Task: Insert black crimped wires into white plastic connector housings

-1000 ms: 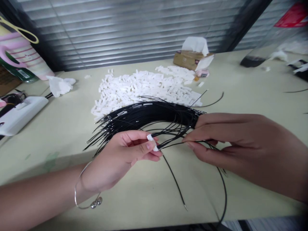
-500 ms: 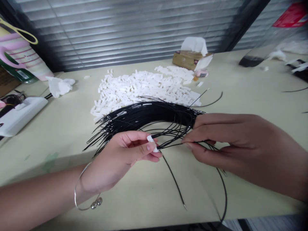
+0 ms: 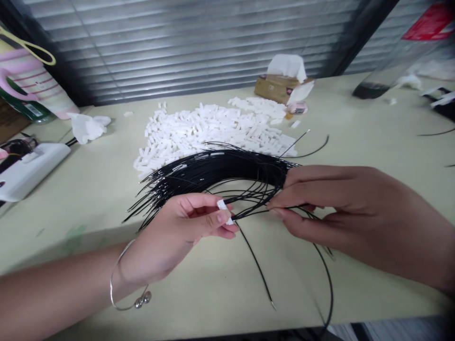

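Two hands are in view, both the person's own, over a pale desk. Left hand: thumb and forefinger pressed together, pinching one small white plastic housing; other fingers curled beneath. One thin bracelet with two small beads hangs at that wrist.

Right hand: closed around one bundle of black wires, gripped at the bundle's right end; thumb and forefinger tips also pinch a single black wire that runs across to the white housing. The gap between the two hands is short, and the housing lies at the wire's left end; whether the wire is seated in it cannot be told.

The bundle arches leftward from the right hand and fans out above the desk, its stripped tips pointing down-left. The strands are too many to count. Two further strands trail down from the hands toward the near desk edge.

One heap of white housings lies on the desk just behind the bundle, its pieces beyond counting. Two loose black wires lie right of the heap. One tissue box stands at the back, one crumpled tissue at the left and one white power strip at the far left.
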`<action>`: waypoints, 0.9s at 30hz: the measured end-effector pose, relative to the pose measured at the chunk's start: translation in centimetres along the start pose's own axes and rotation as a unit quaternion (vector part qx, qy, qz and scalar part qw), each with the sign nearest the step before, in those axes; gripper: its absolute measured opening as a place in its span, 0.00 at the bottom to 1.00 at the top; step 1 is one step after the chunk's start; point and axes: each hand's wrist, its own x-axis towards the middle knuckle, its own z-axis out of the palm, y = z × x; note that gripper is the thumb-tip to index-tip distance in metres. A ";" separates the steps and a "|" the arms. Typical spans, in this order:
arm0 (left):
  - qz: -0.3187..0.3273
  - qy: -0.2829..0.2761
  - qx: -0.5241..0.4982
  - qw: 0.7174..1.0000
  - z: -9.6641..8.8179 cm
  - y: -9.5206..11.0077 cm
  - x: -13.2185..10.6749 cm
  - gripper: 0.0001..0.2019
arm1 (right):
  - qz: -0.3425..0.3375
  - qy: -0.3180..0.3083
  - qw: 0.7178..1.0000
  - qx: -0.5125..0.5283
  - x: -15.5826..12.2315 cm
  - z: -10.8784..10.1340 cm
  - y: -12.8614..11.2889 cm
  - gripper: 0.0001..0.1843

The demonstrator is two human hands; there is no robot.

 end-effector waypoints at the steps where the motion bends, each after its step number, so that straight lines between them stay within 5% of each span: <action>1: -0.001 0.000 -0.001 1.000 0.0 0.0 0.0 0.01 | 0.000 -0.001 1.000 0.002 0.0 0.0 0.0 0.09; 27: 0.002 -0.005 0.023 1.000 0.0 0.0 -0.1 0.02 | -0.044 0.037 0.997 0.060 -0.1 2.4 -0.4 0.06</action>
